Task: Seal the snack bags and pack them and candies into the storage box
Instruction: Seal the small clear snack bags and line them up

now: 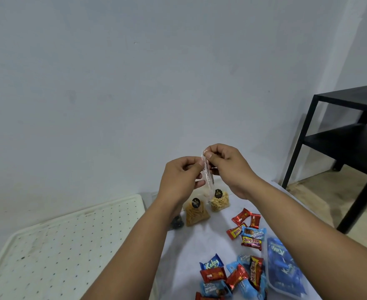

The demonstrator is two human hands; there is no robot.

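1. Far left, a white perforated tray (65,241) lies flat beside the white table (202,239). It holds nothing that I can see.
2. My left hand (179,180) is raised above the table's far edge. Its thumb and fingertips are pinched on the left side of a clear snack bag (207,176), held up edge-on between both hands.
3. My right hand (227,167) pinches the top of the same bag from the right, thumb pressed against the strip. I judge this to be the sealing step; whether the closure is shut along its length I cannot tell.
4. Below the hands, at the far side of the table, stand a bag of stick snacks (196,212) and a bag of pale nuts (219,200), each with a dark label. A small dark bag (177,222) lies just left of them, partly hidden by my left forearm.
5. Nearer and to the right, wrapped candies (246,229) lie scattered in two loose groups. A clear container with blue packs (285,266) sits at the near right; I take it for the storage box, but cannot confirm this.
6. Far right stands a black shelf (347,144), well apart from the work.
7. Risks from here: uneven pinch pressure may leave the strip partly open, so contents spill during packing. The bag is thin and slack; a slipped grip drops it onto the standing bags and may topple them.
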